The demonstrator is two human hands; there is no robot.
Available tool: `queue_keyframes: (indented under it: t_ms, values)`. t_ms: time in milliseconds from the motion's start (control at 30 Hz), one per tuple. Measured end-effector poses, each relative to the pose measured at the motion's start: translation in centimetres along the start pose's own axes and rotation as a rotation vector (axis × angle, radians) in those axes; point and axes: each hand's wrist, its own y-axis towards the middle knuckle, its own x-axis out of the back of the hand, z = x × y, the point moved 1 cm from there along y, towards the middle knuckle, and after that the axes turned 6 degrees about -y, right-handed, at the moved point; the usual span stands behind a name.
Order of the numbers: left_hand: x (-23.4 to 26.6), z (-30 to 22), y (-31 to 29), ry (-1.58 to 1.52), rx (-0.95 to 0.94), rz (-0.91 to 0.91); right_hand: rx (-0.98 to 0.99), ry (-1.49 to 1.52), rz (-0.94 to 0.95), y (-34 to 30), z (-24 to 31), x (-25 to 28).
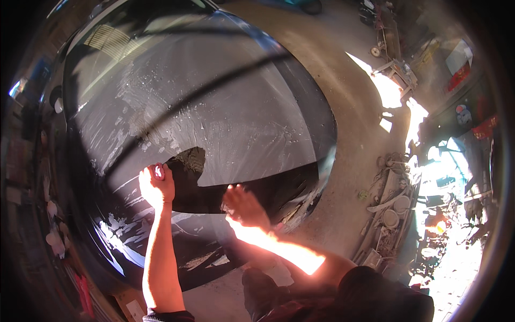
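A dark car body panel (241, 118), shaped like a hood, spreads before me, its surface grey with whitish streaks and droplets. My left hand (157, 185) is closed at the panel's near left part, around a small pinkish-red thing (159, 172) that shows a white mark; its kind is not clear. Right of it lies a dark patch (188, 163) with a ragged outline. My right hand (244, 206) hovers over or touches the dark near strip of the panel, blurred by motion. Strong sunlight whitens the right forearm, and I cannot make out anything in that hand.
Concrete floor (343, 123) runs along the panel's right side. Farther right lie piled parts and scrap (391, 214) in harsh sunlight, with a small wheeled frame (394, 75) behind. Clutter lines the left rim, with a red object (84, 295) low down. A dark shadow line crosses the panel.
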Motion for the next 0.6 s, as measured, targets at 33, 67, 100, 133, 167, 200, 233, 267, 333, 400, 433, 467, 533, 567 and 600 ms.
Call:
queue_keyframes:
  t_ms: [33, 67, 100, 133, 167, 200, 233, 267, 333, 400, 433, 467, 533, 567, 600]
  values:
    - [0.5, 0.3, -0.3, 0.007, 0.015, 0.005, 0.11, -0.036, 0.022, -2.3, 5.0, 2.7]
    - [0.7, 0.5, -0.3, 0.008, 0.026, 0.005, 0.141, 0.088, 0.07, -3.3, 6.6, 3.0]
    - [0.6, 0.6, -0.2, 0.008, 0.036, 0.006, 0.164, 0.062, 0.1, -3.3, 6.0, 3.0]
    - [0.5, 0.1, -0.3, -0.032, 0.037, 0.008, 0.175, -0.051, 0.122, -2.1, 2.6, 3.8]
    - [0.5, -0.1, -0.3, -0.02, 0.06, 0.04, 0.135, -0.16, 0.159, -0.2, -1.2, 4.7]
    - [1.3, 1.1, -0.1, 0.012, 0.05, 0.029, 0.078, -0.246, 0.083, 2.2, -5.0, 4.8]
    - [1.0, 1.0, 0.2, 0.015, 0.043, 0.017, 0.013, -0.362, -0.058, 3.7, -10.1, 5.4]
    - [0.1, 0.3, -0.2, -0.012, 0.048, 0.029, -0.042, -0.48, -0.24, 4.0, -15.2, 6.2]
    - [-0.1, -0.1, -0.4, -0.017, 0.042, 0.047, -0.199, -0.452, -0.348, 3.9, -15.6, 7.0]
    - [1.3, 1.9, 0.0, 0.056, 0.019, 0.046, -0.32, -0.402, 0.084, 7.0, -6.9, 7.6]
    - [0.5, 1.5, -0.1, 0.053, 0.015, 0.047, -0.372, -0.364, 0.593, 7.3, -1.3, 10.9]
    - [0.4, 1.0, -0.5, 0.002, 0.037, 0.05, -0.207, -0.346, 0.29, 3.2, 3.0, 9.0]
    - [0.3, 0.9, -0.7, -0.03, 0.03, 0.048, -0.018, -0.381, -0.021, -1.0, 7.0, 6.9]
    - [0.7, 1.6, 0.0, -0.02, 0.009, 0.026, -0.007, -0.386, -0.051, -1.0, 6.2, 6.1]
    - [0.7, 1.8, -0.1, 0.016, 0.024, 0.053, 0.003, -0.397, -0.062, -1.5, 5.1, 5.6]
